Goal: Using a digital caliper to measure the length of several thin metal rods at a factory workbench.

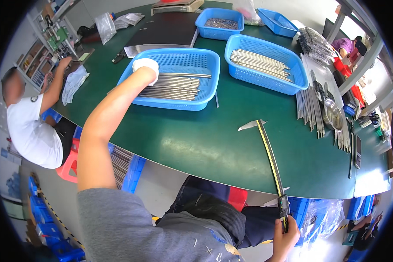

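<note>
My left hand (146, 70), in a white glove, reaches over the back of a blue plastic basket (212, 94). Inside that basket lie several thin metal rods (174, 89). One rod runs out to the right from beside the glove; the fingers are hidden, so whether they grip it does not show. Low on the right, my right hand (286, 238) is closed around the lower end of a digital caliper (273, 163). Its long beam slants up over the table edge, with the fixed jaw lying over the green table and the slider far down near my hand.
A second blue basket (301, 85) of rods stands to the right, another with small metal parts (222, 22) behind. Loose rods (310, 111), a metal bowl (332, 114) and a phone (358, 152) lie at the right. A co-worker (32, 126) sits at the left by a small press.
</note>
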Demonstrator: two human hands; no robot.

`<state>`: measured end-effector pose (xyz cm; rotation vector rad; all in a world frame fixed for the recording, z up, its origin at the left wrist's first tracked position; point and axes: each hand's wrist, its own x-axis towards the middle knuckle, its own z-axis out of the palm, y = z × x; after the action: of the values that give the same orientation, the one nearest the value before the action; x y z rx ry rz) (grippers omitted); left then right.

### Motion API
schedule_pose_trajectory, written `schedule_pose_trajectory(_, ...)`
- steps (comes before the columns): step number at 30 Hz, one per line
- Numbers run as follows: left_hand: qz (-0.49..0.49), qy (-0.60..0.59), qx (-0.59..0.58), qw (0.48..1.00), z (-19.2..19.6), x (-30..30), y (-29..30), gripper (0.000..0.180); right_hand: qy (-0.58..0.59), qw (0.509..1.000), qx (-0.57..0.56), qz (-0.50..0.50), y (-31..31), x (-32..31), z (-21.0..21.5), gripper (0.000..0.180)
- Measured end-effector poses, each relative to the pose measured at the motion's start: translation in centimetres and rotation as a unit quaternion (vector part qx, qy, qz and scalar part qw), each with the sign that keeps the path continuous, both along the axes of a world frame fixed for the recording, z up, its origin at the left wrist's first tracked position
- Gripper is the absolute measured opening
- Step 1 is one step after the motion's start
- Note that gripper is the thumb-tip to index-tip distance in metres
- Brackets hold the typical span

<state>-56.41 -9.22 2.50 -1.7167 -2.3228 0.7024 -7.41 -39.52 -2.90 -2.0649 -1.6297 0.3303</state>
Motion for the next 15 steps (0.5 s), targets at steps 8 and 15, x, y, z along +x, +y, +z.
schedule_pose_trajectory(8, -0.108, -0.116, 0.095, 0.983, 2.4, 3.4, -0.1, 0.015, -0.027, 0.999, 0.027, 0.021, -0.4, 0.0, 0.1, 0.029)
schedule_pose_trajectory(15, -0.690, -0.305, 0.280, 0.593, -0.3, 18.7, -10.2, 0.040, -0.028, 1.000, 0.010, -0.002, 0.2, -0.8, 0.9, 0.030)
